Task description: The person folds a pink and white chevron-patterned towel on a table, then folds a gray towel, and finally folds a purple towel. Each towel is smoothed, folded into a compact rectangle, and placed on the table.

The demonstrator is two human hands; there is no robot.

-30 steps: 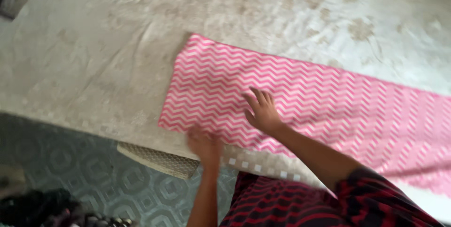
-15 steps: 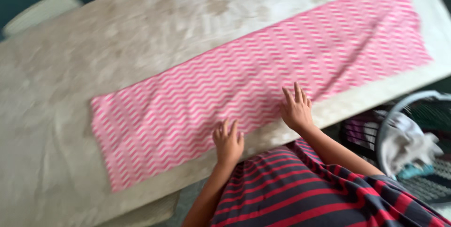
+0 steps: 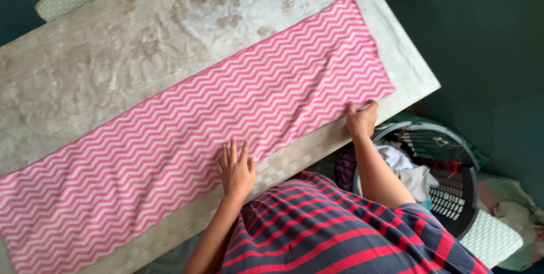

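— Left hand [image 3: 237, 171]?
— Flat, fingers spread, pressing the pink zigzag cloth [image 3: 187, 132] near the table [image 3: 85, 70] edge.
— Right hand [image 3: 361, 119]?
— Pinching the cloth's near corner — laundry basket [image 3: 453, 194] just beyond.

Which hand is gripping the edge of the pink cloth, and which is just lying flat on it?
The right hand pinches the pink cloth at its near edge by the corner; the left hand lies flat, fingers spread.

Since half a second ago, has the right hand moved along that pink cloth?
Yes. The right hand slid along the pink zigzag cloth toward its right end.
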